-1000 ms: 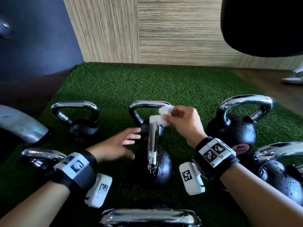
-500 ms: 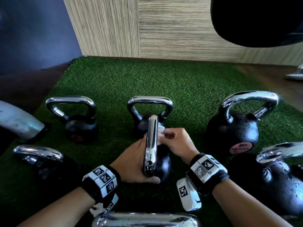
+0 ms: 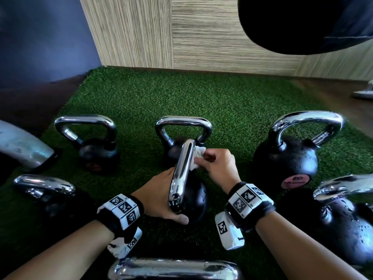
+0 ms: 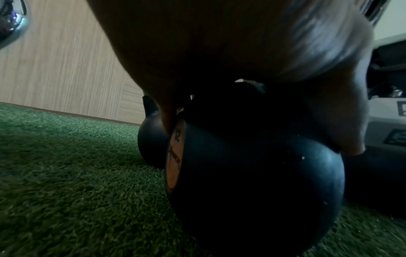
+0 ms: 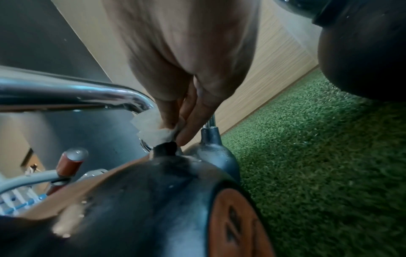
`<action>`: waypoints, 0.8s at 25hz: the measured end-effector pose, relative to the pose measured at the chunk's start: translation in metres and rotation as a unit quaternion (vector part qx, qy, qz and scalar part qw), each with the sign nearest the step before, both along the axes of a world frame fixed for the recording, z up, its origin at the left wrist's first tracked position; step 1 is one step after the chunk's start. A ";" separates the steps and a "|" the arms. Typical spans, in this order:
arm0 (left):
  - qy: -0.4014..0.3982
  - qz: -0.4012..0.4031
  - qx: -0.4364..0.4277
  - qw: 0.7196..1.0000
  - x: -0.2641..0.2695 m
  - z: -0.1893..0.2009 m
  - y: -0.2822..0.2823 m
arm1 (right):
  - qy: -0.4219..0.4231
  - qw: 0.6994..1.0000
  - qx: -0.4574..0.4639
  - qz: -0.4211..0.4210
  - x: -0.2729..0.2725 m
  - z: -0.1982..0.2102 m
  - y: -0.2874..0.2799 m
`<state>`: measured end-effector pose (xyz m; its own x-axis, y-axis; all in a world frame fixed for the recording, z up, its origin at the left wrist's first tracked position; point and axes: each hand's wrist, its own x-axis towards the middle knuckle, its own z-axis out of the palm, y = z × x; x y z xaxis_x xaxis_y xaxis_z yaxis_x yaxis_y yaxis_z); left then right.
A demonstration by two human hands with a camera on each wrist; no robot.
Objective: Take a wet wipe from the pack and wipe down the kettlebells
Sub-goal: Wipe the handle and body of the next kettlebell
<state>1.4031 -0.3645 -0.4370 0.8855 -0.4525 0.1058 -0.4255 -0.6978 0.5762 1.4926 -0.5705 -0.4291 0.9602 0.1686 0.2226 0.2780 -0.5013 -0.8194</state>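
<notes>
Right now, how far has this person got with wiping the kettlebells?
Done: the wet wipe is out, pinched in the right hand. In hand: it rubs the chrome handle of the middle kettlebell, which the left hand steadies. Left: I cannot tell which neighbours, like the big kettlebell, are wiped.

On the green artificial-turf mat [image 3: 201, 98], a black kettlebell with a chrome handle [image 3: 187, 190] stands mid-mat, between the left hand [image 3: 159, 195] and the right hand [image 3: 219, 168]. Directly behind it is a second kettlebell [image 3: 182, 128]; a third [image 3: 94, 146] stands toward the left edge, a larger one [image 3: 290, 158] toward the right edge — the striped wood-grain wall [image 3: 201, 33] runs behind the mat's far edge.
</notes>
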 end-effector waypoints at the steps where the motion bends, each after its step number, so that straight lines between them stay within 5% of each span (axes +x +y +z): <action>1: 0.008 0.002 0.016 1.000 0.000 0.002 -0.001 | -0.001 1.000 -0.007 0.011 0.003 0.000 0.000; 6: 0.057 0.025 0.058 0.996 0.008 0.008 0.000 | -0.119 0.990 0.075 0.024 0.006 0.017 0.013; 11: 0.071 0.009 0.097 0.993 0.021 0.002 0.003 | -0.104 0.994 0.014 0.038 0.014 0.030 0.003; 20: 0.101 0.007 -0.017 0.995 0.037 -0.014 0.018 | -0.145 0.979 -0.008 0.146 -0.025 0.056 0.005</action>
<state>1.4406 -0.3464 -0.4507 0.8961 -0.4398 -0.0599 -0.2895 -0.6814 0.6722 1.4676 -0.5659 -0.3734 0.7681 0.4319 0.4728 0.6302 -0.3790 -0.6777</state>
